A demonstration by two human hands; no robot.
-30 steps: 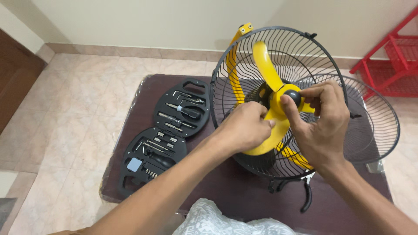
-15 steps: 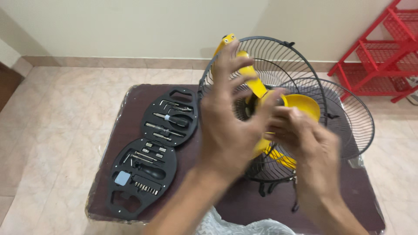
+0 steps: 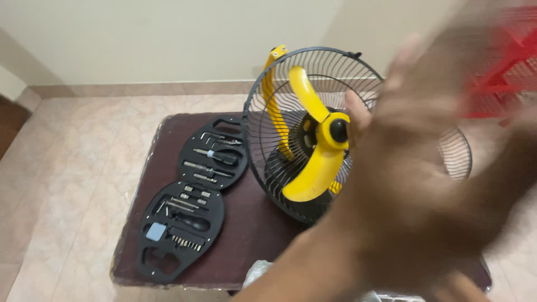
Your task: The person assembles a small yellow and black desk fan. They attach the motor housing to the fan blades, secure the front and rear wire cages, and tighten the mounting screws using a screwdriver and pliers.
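Observation:
A fan stands on a dark brown table (image 3: 246, 235). It has a black wire rear guard (image 3: 263, 100), yellow blades (image 3: 313, 173) and a black hub cap (image 3: 337, 130). My left hand (image 3: 408, 184) is raised close to the camera, heavily blurred, fingers apart, just right of the hub and holding nothing that shows. It hides the fan's right half. A blurred brown mass at the right edge seems to be my right hand (image 3: 512, 151); its fingers cannot be made out. Neither hand visibly touches the blades.
An open black tool case (image 3: 187, 210) with a screwdriver, bits and hex keys lies on the table's left side. A loose wire grille (image 3: 457, 154) lies behind the fan at right. A red rack (image 3: 503, 53) stands by the wall. White cloth (image 3: 254, 273) shows at the bottom.
Both hands have come off the fan hub. My left hand swung up and right toward the camera. The yellow blades and black cap now show uncovered.

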